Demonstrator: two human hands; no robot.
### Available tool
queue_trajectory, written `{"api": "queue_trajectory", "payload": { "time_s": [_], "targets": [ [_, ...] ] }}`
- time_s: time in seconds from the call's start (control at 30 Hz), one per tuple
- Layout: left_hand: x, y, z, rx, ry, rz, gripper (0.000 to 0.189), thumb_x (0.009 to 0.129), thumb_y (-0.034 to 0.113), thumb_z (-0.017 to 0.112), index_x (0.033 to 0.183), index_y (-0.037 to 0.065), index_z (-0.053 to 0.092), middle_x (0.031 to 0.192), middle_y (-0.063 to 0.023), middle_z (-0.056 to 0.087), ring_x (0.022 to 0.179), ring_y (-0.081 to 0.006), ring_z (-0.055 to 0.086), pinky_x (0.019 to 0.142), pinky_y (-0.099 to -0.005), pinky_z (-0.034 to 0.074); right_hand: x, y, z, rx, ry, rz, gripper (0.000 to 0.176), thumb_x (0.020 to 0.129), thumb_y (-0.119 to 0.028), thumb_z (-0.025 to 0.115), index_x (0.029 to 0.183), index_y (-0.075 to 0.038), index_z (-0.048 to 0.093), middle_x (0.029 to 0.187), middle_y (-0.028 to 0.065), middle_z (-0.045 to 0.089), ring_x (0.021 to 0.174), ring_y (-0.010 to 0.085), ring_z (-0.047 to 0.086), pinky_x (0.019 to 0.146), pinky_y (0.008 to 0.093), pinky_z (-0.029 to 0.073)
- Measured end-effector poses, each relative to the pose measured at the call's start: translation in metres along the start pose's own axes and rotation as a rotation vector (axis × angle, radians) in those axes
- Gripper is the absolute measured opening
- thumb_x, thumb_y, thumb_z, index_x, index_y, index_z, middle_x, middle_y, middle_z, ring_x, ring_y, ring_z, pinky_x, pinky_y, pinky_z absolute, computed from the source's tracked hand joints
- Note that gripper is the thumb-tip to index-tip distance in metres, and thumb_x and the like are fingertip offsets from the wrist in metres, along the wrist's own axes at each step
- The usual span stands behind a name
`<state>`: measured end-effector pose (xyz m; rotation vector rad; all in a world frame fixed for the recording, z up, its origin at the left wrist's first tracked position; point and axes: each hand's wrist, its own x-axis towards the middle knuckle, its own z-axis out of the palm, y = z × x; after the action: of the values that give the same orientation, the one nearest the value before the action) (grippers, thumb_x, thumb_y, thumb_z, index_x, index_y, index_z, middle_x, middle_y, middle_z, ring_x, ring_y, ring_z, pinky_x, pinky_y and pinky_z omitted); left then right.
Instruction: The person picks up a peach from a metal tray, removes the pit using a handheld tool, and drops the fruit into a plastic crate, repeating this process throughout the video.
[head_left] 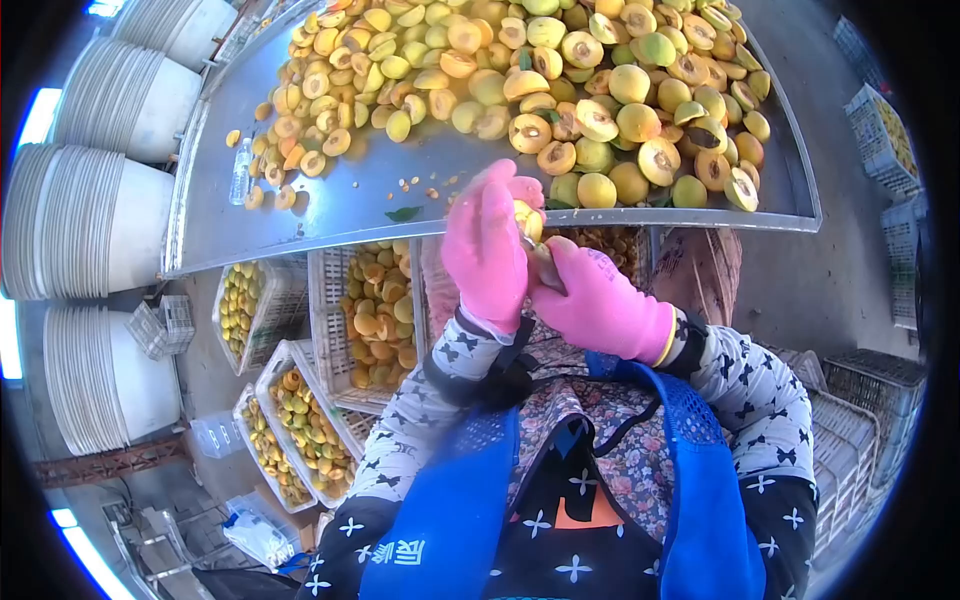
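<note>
Both my hands wear pink gloves and meet at the near edge of a metal table (340,215). My left hand (487,245) is curled around a yellow fruit (529,220), its fingers pointing up. Just right of it, my right hand (605,305) is closed round a small tool (542,262), whose far end touches the fruit. What the tool is cannot be made out fully. Beyond my hands lies a big heap of halved and whole yellow-orange fruit (597,120), some halves with brown stones inside.
A clear bottle (241,172) and a green leaf (404,214) lie on the table. Below it stand crates of fruit (330,325). Stacked white tubs (145,225) line the left side. More crates (882,140) are at the right.
</note>
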<state>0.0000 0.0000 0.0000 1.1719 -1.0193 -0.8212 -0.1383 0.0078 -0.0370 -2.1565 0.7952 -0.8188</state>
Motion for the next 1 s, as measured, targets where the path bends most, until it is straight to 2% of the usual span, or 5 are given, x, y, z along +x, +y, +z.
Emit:
{"api": "queue_trajectory", "payload": {
  "time_s": [0.07,0.2,0.5,0.7,1.0],
  "targets": [
    [0.003,-0.007,-0.004,0.131,0.027,0.168,0.041,0.105,0.030,0.046,0.125,-0.004,0.057,0.092,-0.0142,0.069,0.081,-0.0209,0.067,0.073,-0.0298,0.056,0.008,-0.008,0.006,0.112,0.134,0.043,0.023,0.088,-0.014,0.065,0.099,-0.001,0.050,0.076,0.0175,0.062,0.071,0.0410,0.064,0.058,0.0480,0.049],
    [0.011,-0.005,-0.014,-0.239,-0.202,-0.386,0.036,0.102,0.024,0.050,0.121,-0.005,0.059,0.085,-0.0150,0.069,0.072,-0.0207,0.065,0.067,-0.0315,0.055,-0.001,0.004,0.000,0.019,-0.047,0.166,0.023,0.088,-0.016,0.065,0.096,0.001,0.052,0.078,0.0201,0.062,0.071,0.0430,0.063,0.059,0.0485,0.048],
    [-0.003,-0.020,-0.010,0.314,-0.057,0.264,0.043,0.107,0.030,0.042,0.128,-0.005,0.055,0.092,-0.0118,0.070,0.077,-0.0181,0.065,0.070,-0.0300,0.055,0.000,-0.003,0.000,0.259,-0.033,0.156,0.027,0.086,-0.016,0.067,0.094,0.002,0.050,0.077,0.0229,0.061,0.075,0.0443,0.063,0.062,0.0497,0.048],
    [0.000,-0.014,-0.016,-0.274,-0.146,-0.414,0.037,0.103,0.021,0.045,0.125,-0.007,0.056,0.091,-0.0128,0.070,0.080,-0.0205,0.064,0.076,-0.0315,0.052,0.000,0.011,0.000,0.194,-0.091,0.144,0.024,0.086,-0.015,0.066,0.092,0.001,0.049,0.072,0.0217,0.060,0.072,0.0435,0.063,0.060,0.0504,0.047],
    [-0.006,-0.015,-0.004,-0.148,0.070,-0.314,0.046,0.108,0.033,0.042,0.131,-0.005,0.052,0.089,-0.0141,0.070,0.075,-0.0179,0.064,0.067,-0.0279,0.054,0.003,-0.002,0.005,0.111,-0.187,0.355,0.027,0.086,-0.017,0.066,0.096,0.003,0.051,0.079,0.0251,0.064,0.079,0.0440,0.065,0.065,0.0497,0.050]
  ]
}}
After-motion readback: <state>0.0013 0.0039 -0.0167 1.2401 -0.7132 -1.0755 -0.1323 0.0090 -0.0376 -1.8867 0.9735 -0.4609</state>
